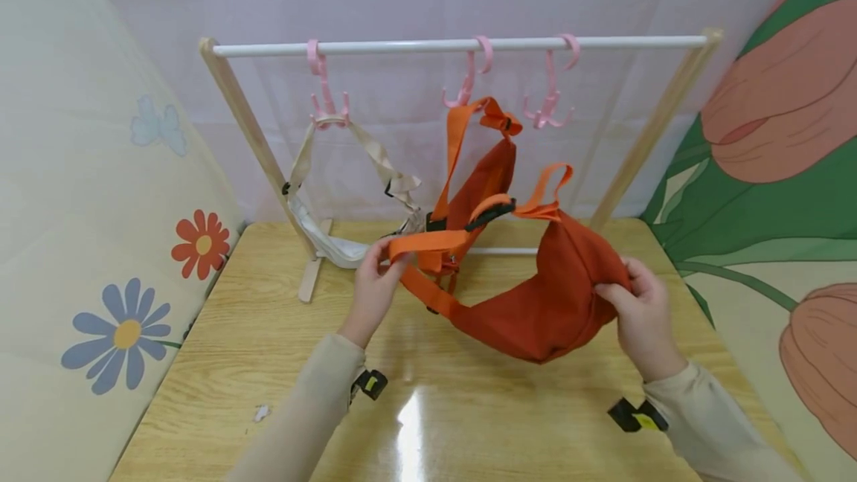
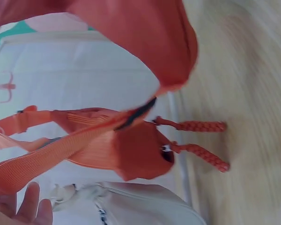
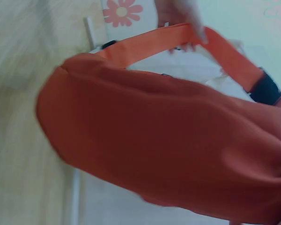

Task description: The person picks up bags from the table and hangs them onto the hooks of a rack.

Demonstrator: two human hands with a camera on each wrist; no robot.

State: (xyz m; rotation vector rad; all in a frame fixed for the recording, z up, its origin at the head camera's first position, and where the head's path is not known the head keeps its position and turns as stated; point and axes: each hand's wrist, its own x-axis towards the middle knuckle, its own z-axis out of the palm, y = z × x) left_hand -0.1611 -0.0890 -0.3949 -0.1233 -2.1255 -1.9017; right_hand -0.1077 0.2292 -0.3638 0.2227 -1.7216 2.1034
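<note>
Between my two hands an orange-red sling bag is held up above the table. My left hand pinches its bright orange strap, which loops toward the bag with a black buckle on it. At the bag's right end, my right hand grips the fabric between thumb and fingers. Behind it a second orange-red bag hangs by its strap from the middle pink hook; braided pulls dangle from its zips. A white bag hangs from the left pink hook.
A white rail on wooden legs spans the back of the wooden table. A third pink hook is on the rail to the right. A small white scrap lies at the table's left. Printed cloth surrounds the table.
</note>
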